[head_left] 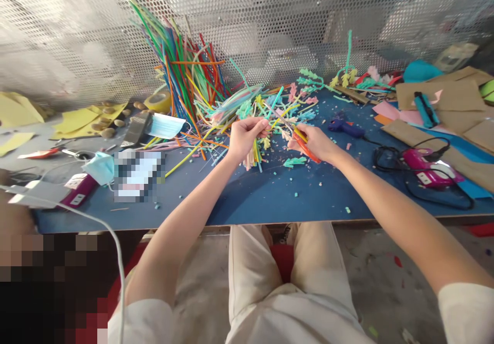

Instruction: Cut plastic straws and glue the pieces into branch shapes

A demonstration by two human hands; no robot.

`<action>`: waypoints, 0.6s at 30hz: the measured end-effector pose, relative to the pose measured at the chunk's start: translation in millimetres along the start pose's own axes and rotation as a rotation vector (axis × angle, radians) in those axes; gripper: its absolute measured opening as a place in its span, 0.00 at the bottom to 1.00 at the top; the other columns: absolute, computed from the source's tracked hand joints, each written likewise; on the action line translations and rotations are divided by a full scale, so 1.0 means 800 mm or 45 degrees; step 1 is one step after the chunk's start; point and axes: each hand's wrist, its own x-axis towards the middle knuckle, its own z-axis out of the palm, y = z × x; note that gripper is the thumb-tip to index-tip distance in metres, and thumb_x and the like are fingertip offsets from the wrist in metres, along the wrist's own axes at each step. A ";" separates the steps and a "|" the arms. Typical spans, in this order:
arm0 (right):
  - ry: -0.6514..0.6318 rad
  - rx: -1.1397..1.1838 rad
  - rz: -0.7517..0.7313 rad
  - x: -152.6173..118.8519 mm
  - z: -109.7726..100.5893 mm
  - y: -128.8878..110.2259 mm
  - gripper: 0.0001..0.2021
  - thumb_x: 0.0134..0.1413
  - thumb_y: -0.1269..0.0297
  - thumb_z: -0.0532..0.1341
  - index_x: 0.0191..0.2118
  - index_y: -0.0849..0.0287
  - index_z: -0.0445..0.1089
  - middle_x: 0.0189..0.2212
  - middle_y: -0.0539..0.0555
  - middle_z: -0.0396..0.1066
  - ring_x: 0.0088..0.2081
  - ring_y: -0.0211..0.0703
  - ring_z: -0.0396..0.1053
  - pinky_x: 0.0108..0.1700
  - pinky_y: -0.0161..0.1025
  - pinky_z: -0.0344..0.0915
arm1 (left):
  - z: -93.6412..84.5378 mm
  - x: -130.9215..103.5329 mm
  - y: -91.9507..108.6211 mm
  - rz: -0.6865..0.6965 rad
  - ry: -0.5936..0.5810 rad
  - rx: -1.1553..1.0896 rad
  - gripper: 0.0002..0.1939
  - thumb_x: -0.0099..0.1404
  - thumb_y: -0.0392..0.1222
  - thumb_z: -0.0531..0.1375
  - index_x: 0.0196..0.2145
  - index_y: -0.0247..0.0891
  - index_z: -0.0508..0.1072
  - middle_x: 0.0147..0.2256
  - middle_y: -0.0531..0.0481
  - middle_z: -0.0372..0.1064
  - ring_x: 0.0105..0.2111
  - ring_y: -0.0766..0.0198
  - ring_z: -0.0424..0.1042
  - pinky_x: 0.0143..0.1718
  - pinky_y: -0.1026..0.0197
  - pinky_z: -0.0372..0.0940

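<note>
Pinched between the fingers of my left hand is a turquoise pipe cleaner that slants up and to the right. My right hand is wrapped round scissors with orange and yellow handles; their blades point up and left, close to the pipe cleaner. Whether the blades touch it cannot be made out. Behind and below both hands lies a pile of pastel pipe cleaner pieces. A mint green branched piece rests on the blue table below my right hand.
Long coloured pipe cleaners lean on the perforated metal screen. At left are face masks, a pixelated flat object and a power strip. A blue glue gun, cables, a magenta power strip and cardboard lie right.
</note>
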 end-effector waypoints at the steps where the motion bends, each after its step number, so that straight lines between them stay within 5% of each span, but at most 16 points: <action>1: -0.031 -0.019 -0.004 0.000 0.000 0.002 0.27 0.48 0.37 0.74 0.36 0.55 0.68 0.31 0.48 0.70 0.32 0.42 0.63 0.36 0.41 0.60 | 0.000 -0.001 0.003 0.009 -0.043 0.036 0.25 0.60 0.64 0.74 0.34 0.35 0.84 0.31 0.47 0.80 0.28 0.69 0.76 0.36 0.64 0.74; 9: -0.262 0.279 -0.043 -0.006 0.000 0.003 0.29 0.45 0.35 0.76 0.35 0.53 0.67 0.31 0.50 0.69 0.33 0.44 0.65 0.37 0.42 0.67 | -0.006 -0.006 0.022 0.059 -0.257 0.288 0.24 0.64 0.64 0.71 0.34 0.36 0.85 0.31 0.45 0.81 0.27 0.67 0.73 0.33 0.63 0.70; 18: -0.245 0.309 -0.047 -0.009 -0.001 -0.005 0.25 0.48 0.44 0.77 0.35 0.54 0.64 0.31 0.47 0.64 0.32 0.40 0.60 0.38 0.40 0.63 | -0.004 -0.010 0.027 0.090 -0.284 0.300 0.23 0.65 0.63 0.71 0.34 0.36 0.86 0.30 0.46 0.81 0.26 0.68 0.71 0.31 0.64 0.68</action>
